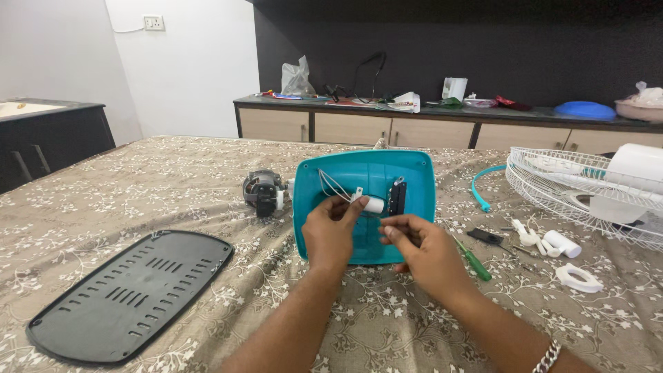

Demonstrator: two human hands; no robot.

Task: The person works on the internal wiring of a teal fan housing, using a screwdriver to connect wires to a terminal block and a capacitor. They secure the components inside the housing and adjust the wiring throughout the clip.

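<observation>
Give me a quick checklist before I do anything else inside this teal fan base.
1. Teal base housing lies open side up on the table: ok.
2. Left hand grips the small white cylindrical part on its wires: ok.
3. Right hand has a part pinched in its fingers: cannot tell, fingertips hide it.
4. Green-handled screwdriver close beside the right hand: ok.
5. Black vented cover plate set aside, clear of the hands: ok.
6. Motor apart from the housing: cannot tell; they sit close together.
</observation>
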